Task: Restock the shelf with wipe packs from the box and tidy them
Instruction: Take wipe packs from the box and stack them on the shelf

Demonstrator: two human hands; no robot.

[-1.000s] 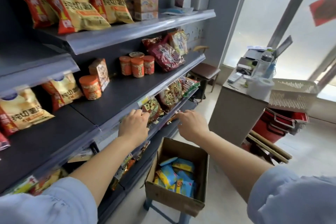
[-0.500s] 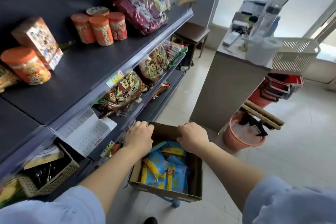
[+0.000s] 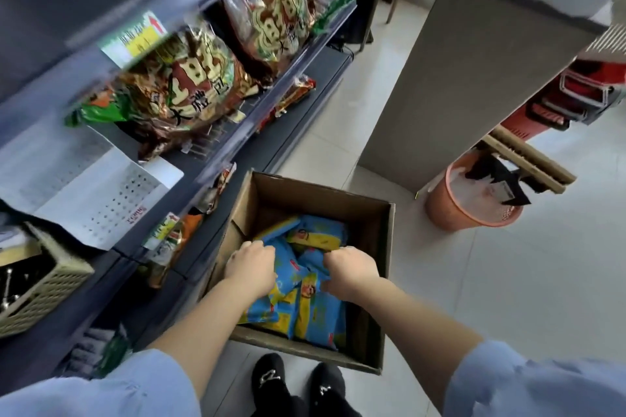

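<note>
Left hand (image 3: 252, 269) and right hand (image 3: 350, 269) have dropped from the dark grey metal shelf (image 3: 318, 91) into the open brown cardboard box (image 3: 389, 264). Their curled fingers seemingly grasp the blue-and-yellow plastic wipe packs (image 3: 305, 311) inside it, though the fingertips are hidden. Pickup is starting.

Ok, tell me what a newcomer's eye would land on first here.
The open cardboard box low at centre, packed with bright blue and yellow wipe packs, draws the eye first. The left hand and right hand are both down inside it, fingers curled onto the packs. Next come the big brown and green snack bags on the shelf at upper left, and the orange bin on the floor at right.
</note>
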